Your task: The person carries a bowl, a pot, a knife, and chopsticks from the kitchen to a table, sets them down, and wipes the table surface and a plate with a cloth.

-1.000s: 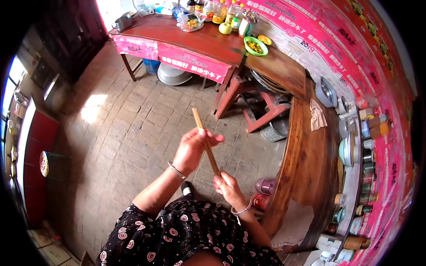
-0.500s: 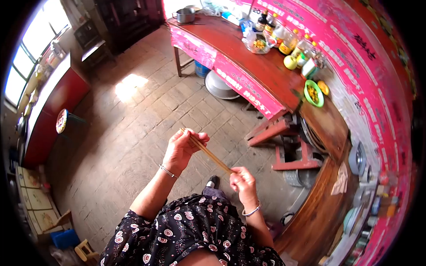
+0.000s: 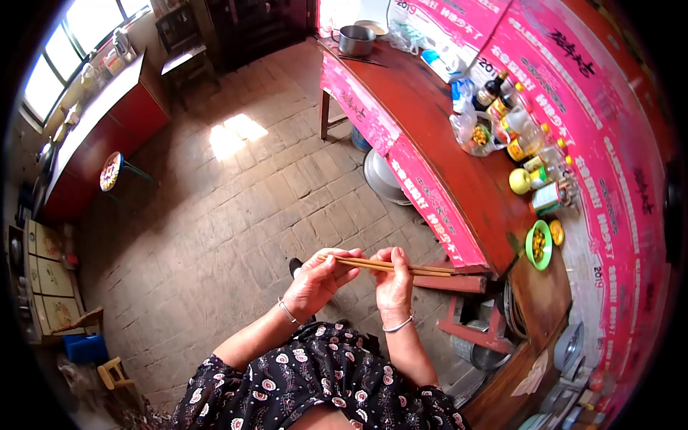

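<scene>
Chopsticks (image 3: 430, 271) are turned nearly level, clamped by left hand (image 3: 313, 283) and right hand (image 3: 394, 288), now drawn closer; both are kept occupied.

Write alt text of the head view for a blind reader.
Two bare hands hold chopsticks above a paved floor. Ahead to the right, a red table holds a metal pot and several bottles; a green bowl sits by its near end.
</scene>
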Motion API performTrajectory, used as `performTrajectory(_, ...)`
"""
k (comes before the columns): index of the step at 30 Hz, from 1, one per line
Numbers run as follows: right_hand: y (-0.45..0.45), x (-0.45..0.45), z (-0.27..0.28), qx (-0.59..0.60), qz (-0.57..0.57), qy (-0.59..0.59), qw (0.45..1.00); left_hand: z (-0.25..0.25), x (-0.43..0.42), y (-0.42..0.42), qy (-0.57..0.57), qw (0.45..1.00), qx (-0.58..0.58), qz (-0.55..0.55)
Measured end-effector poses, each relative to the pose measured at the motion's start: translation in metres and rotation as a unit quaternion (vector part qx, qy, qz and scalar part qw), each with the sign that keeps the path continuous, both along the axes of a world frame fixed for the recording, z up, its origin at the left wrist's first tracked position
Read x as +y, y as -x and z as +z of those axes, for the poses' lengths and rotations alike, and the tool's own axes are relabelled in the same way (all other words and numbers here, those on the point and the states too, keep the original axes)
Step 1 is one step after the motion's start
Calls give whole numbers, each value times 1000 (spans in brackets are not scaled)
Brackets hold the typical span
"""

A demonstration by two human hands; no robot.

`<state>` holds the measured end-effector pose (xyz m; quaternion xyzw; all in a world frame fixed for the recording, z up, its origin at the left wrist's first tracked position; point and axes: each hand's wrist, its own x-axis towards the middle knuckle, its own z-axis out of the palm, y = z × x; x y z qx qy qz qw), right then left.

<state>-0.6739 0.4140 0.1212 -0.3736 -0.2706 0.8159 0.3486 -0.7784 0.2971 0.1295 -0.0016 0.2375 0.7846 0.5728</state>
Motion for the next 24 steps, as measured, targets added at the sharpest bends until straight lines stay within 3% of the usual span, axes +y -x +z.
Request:
performTrajectory(9,156,79,20,123,48,-43,990,-7,39,164,55,995,81,-7)
performTrajectory(11,174,101,12,87,67,-27,994,-4,46,196,82,992,97,-7)
performTrajectory(15,213,136,-15,-159,109,-157,969,-22,69,237,120,987,110,2)
performTrajectory(17,232,162,-44,-214,149,-188,947,-29,86,254,128,986,110,5)
performTrajectory(21,293,216,-48,-220,153,-155,951,-38,124,291,166,978,129,11)
performTrajectory(24,339,266,-74,-160,167,-123,965,-34,151,323,191,971,144,28)
